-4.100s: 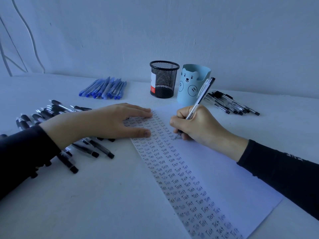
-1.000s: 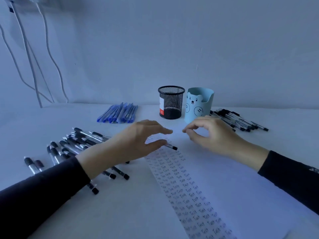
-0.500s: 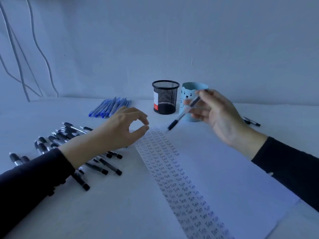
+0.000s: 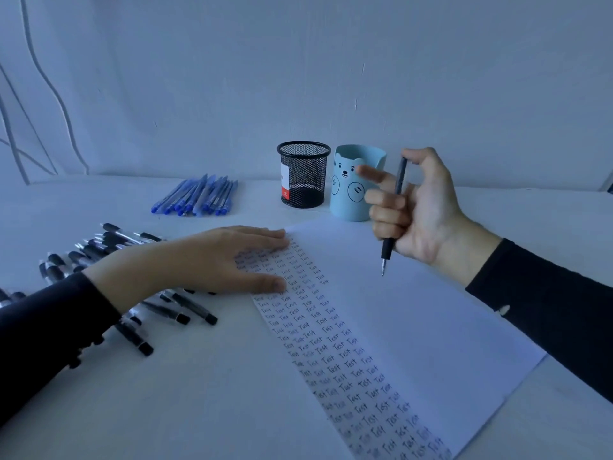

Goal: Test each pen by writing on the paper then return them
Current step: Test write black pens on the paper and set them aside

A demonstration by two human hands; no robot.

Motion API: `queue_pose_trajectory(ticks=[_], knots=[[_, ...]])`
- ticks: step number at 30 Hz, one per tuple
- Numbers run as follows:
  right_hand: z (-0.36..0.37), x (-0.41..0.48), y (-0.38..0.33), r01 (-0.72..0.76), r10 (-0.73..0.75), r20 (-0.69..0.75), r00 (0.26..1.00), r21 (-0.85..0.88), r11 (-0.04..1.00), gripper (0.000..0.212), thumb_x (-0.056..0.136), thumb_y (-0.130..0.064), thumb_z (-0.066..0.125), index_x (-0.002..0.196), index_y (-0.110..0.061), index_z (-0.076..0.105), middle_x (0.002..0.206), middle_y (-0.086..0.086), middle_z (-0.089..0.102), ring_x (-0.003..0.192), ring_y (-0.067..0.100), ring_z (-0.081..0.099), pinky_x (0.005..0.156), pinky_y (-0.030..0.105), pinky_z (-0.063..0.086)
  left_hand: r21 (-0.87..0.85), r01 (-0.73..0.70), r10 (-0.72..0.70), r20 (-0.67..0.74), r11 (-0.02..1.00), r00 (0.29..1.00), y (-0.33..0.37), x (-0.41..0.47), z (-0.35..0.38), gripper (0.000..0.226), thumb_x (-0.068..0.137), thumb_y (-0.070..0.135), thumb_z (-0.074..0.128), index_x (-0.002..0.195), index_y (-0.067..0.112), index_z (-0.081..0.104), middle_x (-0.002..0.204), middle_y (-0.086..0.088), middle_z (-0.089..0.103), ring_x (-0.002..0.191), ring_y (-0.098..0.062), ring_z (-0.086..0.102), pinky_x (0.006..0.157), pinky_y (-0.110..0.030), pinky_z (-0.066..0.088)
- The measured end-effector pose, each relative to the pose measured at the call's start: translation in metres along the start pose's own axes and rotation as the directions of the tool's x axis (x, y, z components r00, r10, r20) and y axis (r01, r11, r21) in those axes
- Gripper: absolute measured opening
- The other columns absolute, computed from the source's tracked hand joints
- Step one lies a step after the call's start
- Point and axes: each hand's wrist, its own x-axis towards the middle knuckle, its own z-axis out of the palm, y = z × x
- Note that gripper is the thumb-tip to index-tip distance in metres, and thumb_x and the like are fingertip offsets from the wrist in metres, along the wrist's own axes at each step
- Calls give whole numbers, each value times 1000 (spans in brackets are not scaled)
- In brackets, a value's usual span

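- at centre right of the frame we see the right hand point(image 4: 421, 210) raised over the table, its middle, ring and little fingers curled round a slim black ballpoint pen point(image 4: 387, 250), the thumb on the pen's top end and the forefinger stretched out toward the left.
- the pen stands almost upright, tip down, above the blank part of the white sheet of paper point(image 4: 414, 327); the tip looks clear of the sheet.
- the left hand point(image 4: 212, 260), at centre left, lies flat with straight fingers on the sheet's upper left corner, gripping nothing.
- the sheet runs slantwise from centre to lower right, and columns of the handwritten word "test" fill a strip along its left edge.
- a loose heap of black-capped pens point(image 4: 179, 310) lies at the left, partly under the left forearm.
- a bunch of blue pens point(image 4: 199, 197) lies further back, at upper left of centre.
- a black wire-mesh pen cup point(image 4: 303, 175) and a light blue cup with a bear face point(image 4: 348, 187) stand side by side behind the sheet, near the pale wall point(image 4: 298, 61).
- all of this rests on a white table point(image 4: 166, 393).
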Motion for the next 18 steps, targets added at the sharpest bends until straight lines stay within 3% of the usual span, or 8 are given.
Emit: queue_pose_trajectory(ticks=[3, 4, 6, 9, 12, 14, 18], knots=[[3, 1, 3, 25, -23, 16, 1000, -169, 985, 23, 91, -37, 54, 101, -19, 63, 52, -8, 28, 32, 3, 14, 31, 17, 12, -12, 8, -8, 6, 1000, 1000, 0, 0, 0, 89, 57, 97, 45, 137, 62, 31, 142, 46, 21, 135, 19, 17, 116, -22, 13], [5, 2, 6, 40, -36, 26, 999, -194, 980, 16, 98, -26, 49, 104, -19, 61, 53, -9, 30, 32, 2, 16, 32, 16, 13, -15, 9, -9, 4, 1000, 1000, 1, -1, 0, 89, 56, 97, 45, 137, 62, 31, 143, 46, 22, 135, 19, 17, 116, -22, 13], [6, 3, 14, 37, -30, 41, 999, -184, 982, 22, 104, -20, 39, 109, -16, 60, 54, -6, 40, 34, 4, 26, 35, 15, 21, -19, 9, -9, -3, 1000, 1000, 1, -1, 0, 89, 57, 96, 45, 138, 61, 32, 144, 44, 23, 135, 19, 18, 116, -21, 13], [5, -1, 19, -26, 46, 99, 994, -196, 980, 43, 105, -40, 31, 114, -9, 59, 58, 9, 58, 44, 21, 54, 44, 23, 44, -10, 18, -18, -5, 1000, 1000, 0, 0, 0, 91, 59, 95, 45, 140, 57, 32, 144, 43, 22, 134, 18, 19, 115, -20, 13], [4, -3, 22, -50, 110, 124, 986, -412, 910, 63, 102, -56, 20, 122, -11, 59, 52, 11, 53, 44, 25, 54, 46, 25, 45, -2, 15, -15, -9, 1000, 1000, 0, -1, 0, 90, 62, 93, 46, 142, 55, 31, 144, 43, 20, 133, 19, 17, 113, -19, 12], [5, -2, 24, -43, 129, 159, 979, -459, 887, 69, 100, -61, 13, 126, -15, 57, 58, 16, 59, 52, 31, 61, 50, 30, 49, 2, 12, -12, -14, 1000, 1000, 2, -1, 0, 85, 66, 89, 47, 142, 54, 33, 142, 44, 19, 134, 19, 15, 114, -20, 11], [3, -1, 26, -26, 144, 189, 971, -520, 854, 65, 101, -58, 14, 126, -16, 58, 69, 18, 67, 52, 26, 61, 47, 28, 47, -15, -23, 22, -42, 1000, 999, 3, 0, -1, 77, 69, 83, 52, 138, 50, 43, 145, 39, 26, 135, 18, 19, 114, -19, 14]])
